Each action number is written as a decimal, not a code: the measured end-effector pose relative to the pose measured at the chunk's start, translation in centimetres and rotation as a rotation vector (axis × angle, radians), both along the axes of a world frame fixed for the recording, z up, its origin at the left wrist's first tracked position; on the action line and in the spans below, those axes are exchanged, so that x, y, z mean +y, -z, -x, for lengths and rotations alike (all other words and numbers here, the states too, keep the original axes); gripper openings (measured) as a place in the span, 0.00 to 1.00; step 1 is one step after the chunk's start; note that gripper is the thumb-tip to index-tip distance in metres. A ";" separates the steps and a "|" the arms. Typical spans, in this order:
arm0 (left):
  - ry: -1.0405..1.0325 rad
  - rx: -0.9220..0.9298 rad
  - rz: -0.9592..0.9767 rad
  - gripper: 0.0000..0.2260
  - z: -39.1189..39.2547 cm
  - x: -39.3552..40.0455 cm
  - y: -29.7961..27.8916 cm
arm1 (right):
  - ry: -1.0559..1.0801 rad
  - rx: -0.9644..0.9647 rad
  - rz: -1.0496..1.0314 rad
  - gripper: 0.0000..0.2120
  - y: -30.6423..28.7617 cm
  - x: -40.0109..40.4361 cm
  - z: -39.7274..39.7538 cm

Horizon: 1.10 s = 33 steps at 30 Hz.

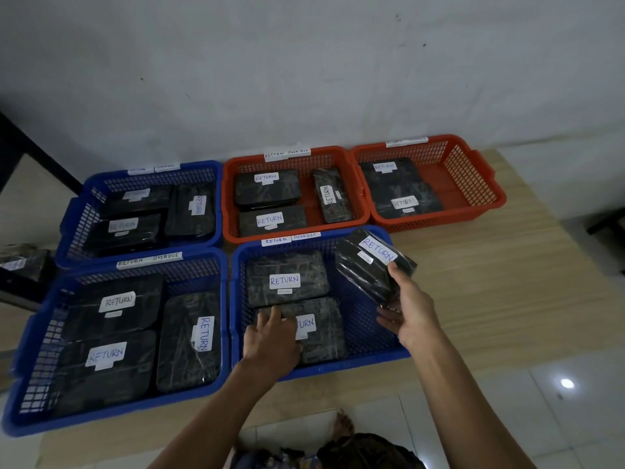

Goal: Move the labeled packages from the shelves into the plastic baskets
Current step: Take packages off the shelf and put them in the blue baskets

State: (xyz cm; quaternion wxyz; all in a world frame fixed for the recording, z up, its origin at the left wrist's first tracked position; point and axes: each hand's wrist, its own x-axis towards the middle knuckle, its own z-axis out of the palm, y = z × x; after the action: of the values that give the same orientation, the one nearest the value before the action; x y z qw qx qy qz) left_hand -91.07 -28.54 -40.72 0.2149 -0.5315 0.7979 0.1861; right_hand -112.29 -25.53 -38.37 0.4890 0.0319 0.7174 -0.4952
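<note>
Surroundings: wall, floor covering, furniture edges

Plain whitish painted wall (304,62) with small dark specks, filling the upper view; light wood-grain floor mat (490,299) laid against its base; glossy pale floor tiles (558,418) at lower right, carrying one bright round light reflection (567,383); dark metal frame bar (30,147) slanting at the far left edge; dark furniture corner (608,225) at the far right edge, too cropped to identify.
</note>
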 end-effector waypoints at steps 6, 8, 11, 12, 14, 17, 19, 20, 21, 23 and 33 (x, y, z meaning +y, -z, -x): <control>0.010 0.035 -0.007 0.23 0.0 0.0 0.5 | 0.044 0.078 -0.098 0.25 1.3 -1.1 -2.1; 0.003 0.061 0.000 0.23 -0.4 -0.1 0.8 | 0.067 0.045 -0.139 0.31 2.1 -1.3 -2.8; 0.015 0.085 0.006 0.24 -1.0 0.0 1.1 | 0.071 -0.032 -0.212 0.37 3.0 -1.6 -3.2; 0.022 0.088 0.006 0.25 -1.2 0.0 1.1 | 0.053 -0.065 -0.226 0.38 3.4 -1.7 -3.2; 0.032 0.094 0.013 0.26 -1.4 0.0 1.1 | 0.015 -0.110 -0.227 0.37 3.6 -2.0 -3.2; 0.037 0.104 0.013 0.27 -1.5 0.1 1.1 | -0.002 -0.134 -0.216 0.35 3.9 -2.6 -2.9; 0.041 0.102 0.006 0.28 -1.5 0.1 1.2 | -0.021 -0.126 -0.218 0.34 3.8 -2.8 -2.6; 0.043 0.099 0.006 0.28 -1.6 0.1 1.2 | -0.031 -0.122 -0.211 0.32 3.8 -2.9 -2.4; 0.045 0.097 0.006 0.29 -1.6 0.1 1.3 | -0.043 -0.120 -0.203 0.31 3.7 -3.0 -2.3; 0.049 0.096 0.010 0.29 -1.7 0.1 1.3 | -0.071 -0.123 -0.192 0.31 3.7 -3.0 -2.2; 0.031 0.125 0.014 0.27 -1.6 0.1 1.2 | -0.082 -0.086 -0.170 0.25 5.4 -2.6 -1.4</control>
State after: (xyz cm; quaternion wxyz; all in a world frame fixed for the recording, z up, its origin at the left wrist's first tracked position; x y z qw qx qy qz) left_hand -89.49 -28.49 -41.90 0.1638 -0.5079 0.8193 0.2097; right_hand -110.87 -28.09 -43.80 0.5345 0.0652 0.7360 -0.4103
